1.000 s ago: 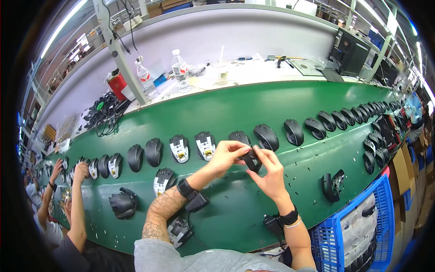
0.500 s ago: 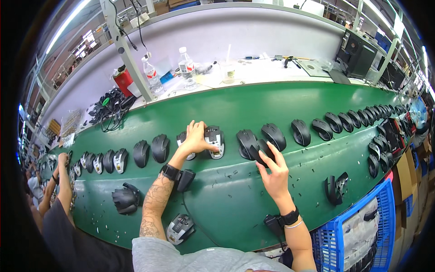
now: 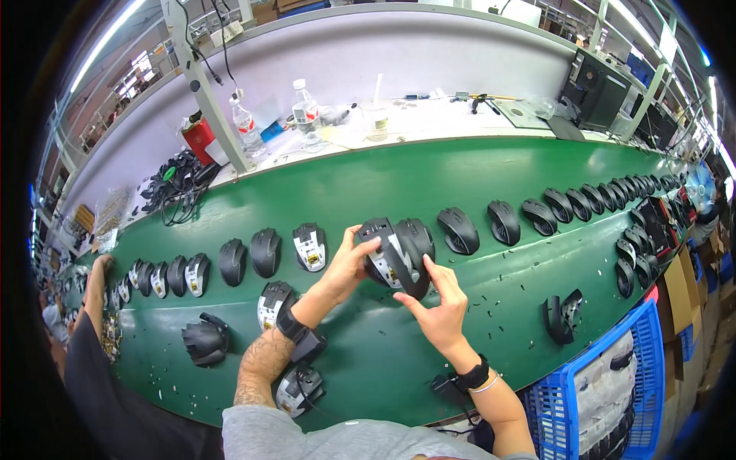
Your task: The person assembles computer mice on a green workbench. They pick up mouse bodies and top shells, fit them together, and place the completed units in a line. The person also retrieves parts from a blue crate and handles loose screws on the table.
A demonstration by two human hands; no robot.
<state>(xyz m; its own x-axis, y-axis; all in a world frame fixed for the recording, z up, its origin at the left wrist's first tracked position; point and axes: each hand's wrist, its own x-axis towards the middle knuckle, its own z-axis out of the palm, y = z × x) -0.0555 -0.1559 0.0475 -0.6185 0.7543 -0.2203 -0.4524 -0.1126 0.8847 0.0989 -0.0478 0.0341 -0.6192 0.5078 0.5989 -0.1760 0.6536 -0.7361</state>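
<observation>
Both hands have come off the row and met over the green conveyor belt (image 3: 475, 307): the left hand (image 3: 349, 264) has lifted an open mouse base (image 3: 381, 257) with its pale innards showing, fingers grasping it from the left. The right hand (image 3: 438, 310) holds a black top shell (image 3: 414, 253) up against it, fingers pinching its lower edge. Half a second ago both hands were down among the row of mice (image 3: 491, 222); now the two halves touch, raised just above the belt.

black-and-grey mouse (image 3: 395, 257), green belt (image 3: 429, 176), blue crate (image 3: 606, 387), red canister (image 3: 198, 138).
</observation>
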